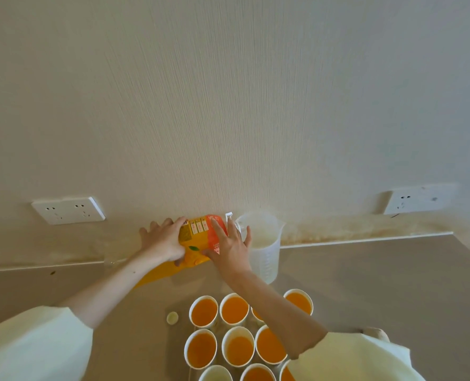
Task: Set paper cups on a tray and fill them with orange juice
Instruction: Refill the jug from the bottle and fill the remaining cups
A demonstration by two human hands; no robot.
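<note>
An orange juice carton [198, 237] lies tilted at the back of the counter, its white spout end up by the wall. My left hand [161, 242] grips the carton's left side, thumb curled underneath. My right hand [229, 247] lies on its right side with straight, spread fingers. Nearer to me, several white paper cups [234, 309] stand close together on a tray [192, 374], most holding orange juice. One cup [216, 374] at the bottom edge looks pale inside. My right forearm crosses over some cups.
A translucent measuring jug [264, 251] with pale liquid stands just right of the carton, touching distance from my right fingers. A small round cap [172, 317] lies on the counter left of the cups. Wall sockets [68, 210] sit low on the wall.
</note>
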